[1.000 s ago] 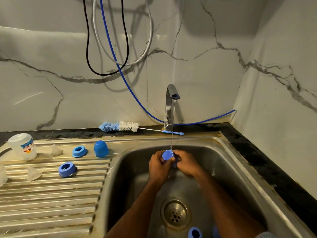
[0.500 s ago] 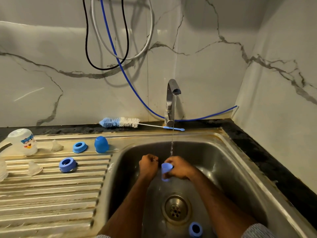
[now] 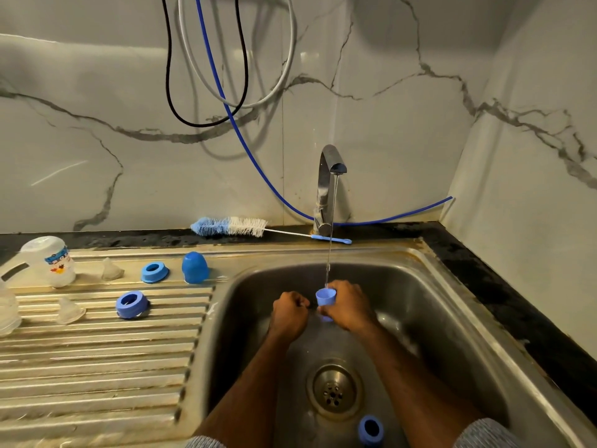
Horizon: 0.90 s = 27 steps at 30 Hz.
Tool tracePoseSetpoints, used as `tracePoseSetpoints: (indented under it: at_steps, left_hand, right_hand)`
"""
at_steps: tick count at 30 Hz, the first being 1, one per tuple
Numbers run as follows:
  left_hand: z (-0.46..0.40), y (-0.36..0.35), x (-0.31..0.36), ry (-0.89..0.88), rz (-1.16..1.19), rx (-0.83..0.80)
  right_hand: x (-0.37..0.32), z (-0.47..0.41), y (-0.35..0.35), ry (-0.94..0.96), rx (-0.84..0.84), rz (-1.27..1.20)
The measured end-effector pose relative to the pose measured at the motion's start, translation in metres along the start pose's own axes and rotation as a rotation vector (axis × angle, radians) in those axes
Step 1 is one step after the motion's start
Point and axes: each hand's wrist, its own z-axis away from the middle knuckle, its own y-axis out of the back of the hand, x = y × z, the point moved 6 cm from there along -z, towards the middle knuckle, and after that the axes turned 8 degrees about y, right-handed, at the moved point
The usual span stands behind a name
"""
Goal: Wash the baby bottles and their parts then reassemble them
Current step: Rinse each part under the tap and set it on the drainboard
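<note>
My right hand (image 3: pixel 350 305) grips the cap (image 3: pixel 325 297) mouth-up under the stream, left hand (image 3: pixel 289 313) seemingly clenched empty beside it; I should tilt to flush.

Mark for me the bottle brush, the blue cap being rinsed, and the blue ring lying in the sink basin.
bottle brush (image 3: pixel 231 226): head view, on the bristle head.
blue cap (image 3: pixel 325 297): head view, on its outer wall below the rim.
blue ring (image 3: pixel 370 430): head view, on its rim near the drain.

Veined marble walls (image 3: pixel 403 124) (meeting in a corner), black countertop (image 3: pixel 517 305), dim light
</note>
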Motion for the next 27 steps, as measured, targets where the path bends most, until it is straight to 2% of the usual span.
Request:
tracePoseSetpoints:
  at_steps: [9, 16, 20, 21, 24, 27]
  left_hand:
    - [-0.002, -0.003, -0.003, 0.010, -0.014, -0.023]
    - [-0.001, -0.005, -0.002, 0.005, -0.027, -0.024]
    - [-0.001, -0.005, -0.004, 0.013, -0.028, -0.023]
    - [-0.002, -0.005, -0.004, 0.014, -0.025, -0.020]
    - [-0.003, -0.003, -0.005, 0.014, -0.017, -0.003]
    - [-0.002, -0.002, -0.005, 0.024, -0.016, 0.005]
  right_hand:
    - [-0.003, -0.003, 0.002, -0.044, 0.045, 0.034]
    - [-0.011, -0.004, 0.008, 0.047, 0.141, 0.014]
    - [-0.006, -0.004, -0.007, 0.003, -0.044, -0.022]
    - [-0.003, -0.003, -0.008, -0.027, -0.061, -0.015]
    - [0.005, -0.003, 0.000, -0.080, 0.030, -0.018]
    - [0.005, -0.003, -0.009, -0.070, -0.122, -0.010]
